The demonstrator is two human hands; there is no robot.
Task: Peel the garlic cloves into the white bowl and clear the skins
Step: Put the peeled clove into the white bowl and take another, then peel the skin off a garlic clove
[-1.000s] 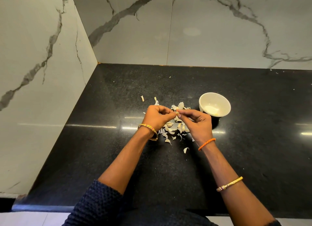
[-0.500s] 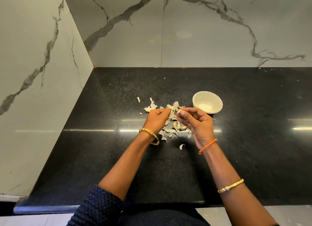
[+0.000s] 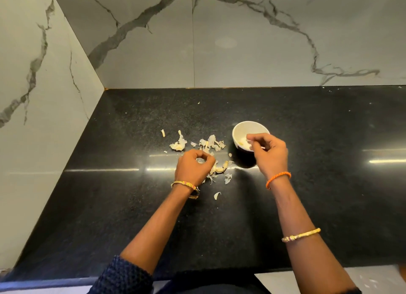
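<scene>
Nearest, a stray skin [image 3: 217,195] lies alone on the black worktop [image 3: 131,205]. Just beyond it the left hand [image 3: 193,169] hovers over the heap of skins [image 3: 211,145], thumb and forefinger closed in a ring; whether they pinch a scrap I cannot tell. A few cloves [image 3: 218,168] seem to sit beside that hand, though skin and clove are hard to separate. Further off, the right hand [image 3: 269,154] hangs over the white bowl [image 3: 239,129], fingers loosely curled, nothing plainly held; pale peeled pieces lie inside. The skins look papery and feather-light, likely to scatter, so sweeping them together should beat pinching. Cloves are firm; take them end to end.
</scene>
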